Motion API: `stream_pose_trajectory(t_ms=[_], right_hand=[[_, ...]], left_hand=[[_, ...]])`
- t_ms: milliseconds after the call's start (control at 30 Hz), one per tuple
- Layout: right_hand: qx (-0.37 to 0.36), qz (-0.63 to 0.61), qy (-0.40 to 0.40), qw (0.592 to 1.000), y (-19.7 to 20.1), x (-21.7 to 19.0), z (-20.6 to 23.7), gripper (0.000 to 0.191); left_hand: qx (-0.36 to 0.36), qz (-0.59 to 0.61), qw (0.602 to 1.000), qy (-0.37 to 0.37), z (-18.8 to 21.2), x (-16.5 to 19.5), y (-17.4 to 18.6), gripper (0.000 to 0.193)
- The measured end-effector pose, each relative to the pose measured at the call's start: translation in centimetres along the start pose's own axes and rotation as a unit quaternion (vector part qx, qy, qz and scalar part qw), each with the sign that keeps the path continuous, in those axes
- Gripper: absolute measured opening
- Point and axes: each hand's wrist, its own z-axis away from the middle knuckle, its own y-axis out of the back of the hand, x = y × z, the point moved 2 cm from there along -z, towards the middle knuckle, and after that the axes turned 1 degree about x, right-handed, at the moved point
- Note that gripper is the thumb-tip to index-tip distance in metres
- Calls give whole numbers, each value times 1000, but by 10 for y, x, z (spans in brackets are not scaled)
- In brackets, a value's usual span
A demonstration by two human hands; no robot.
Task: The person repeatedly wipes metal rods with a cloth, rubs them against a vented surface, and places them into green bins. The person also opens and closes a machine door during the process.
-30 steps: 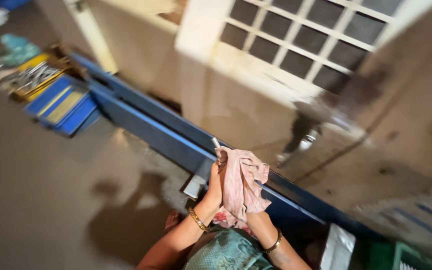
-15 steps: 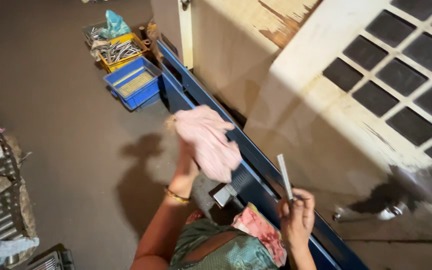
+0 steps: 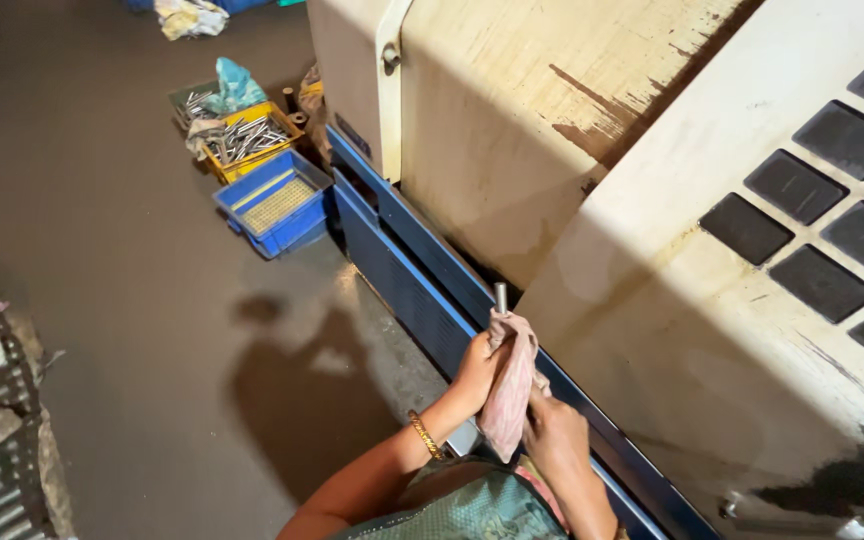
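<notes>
Two hands: closed together on one cloth-wrapped rod
left hand (image 3: 480, 368): grips pink cloth (image 3: 508, 385) near top
right hand (image 3: 555, 440): clamps cloth lower down
metal rod (image 3: 500, 297): tip pokes above cloth, beside blue rail (image 3: 407, 270)

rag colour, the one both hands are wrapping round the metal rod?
Pale pink rag, grubby; shows in the head view.

Machine workshop, large cream machine housing (image 3: 552, 130) with stained, worn paint, blue metal base rail (image 3: 402, 270), bare concrete floor (image 3: 102, 300), yellow bin of metal rods (image 3: 252, 140), blue parts bin (image 3: 277, 205)
</notes>
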Motion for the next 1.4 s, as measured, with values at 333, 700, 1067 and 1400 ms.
stream_pose_trajectory(t_ms=[333, 700, 1067, 1400], right_hand=[[216, -396, -15, 892, 48, 12, -44, 34], [266, -585, -84, 762, 31, 0, -45, 12], [600, -506, 171, 595, 138, -6, 44, 19], [399, -296, 12, 868, 33, 0, 30, 33]], left_hand=[[-218, -350, 907, -88, -48, 82, 17, 28], [-394, -446, 793, -128, -60, 73, -5, 26], [-369, -297, 859, -192, -91, 114, -9, 37], [-233, 34, 970, 56, -65, 8, -79, 33]])
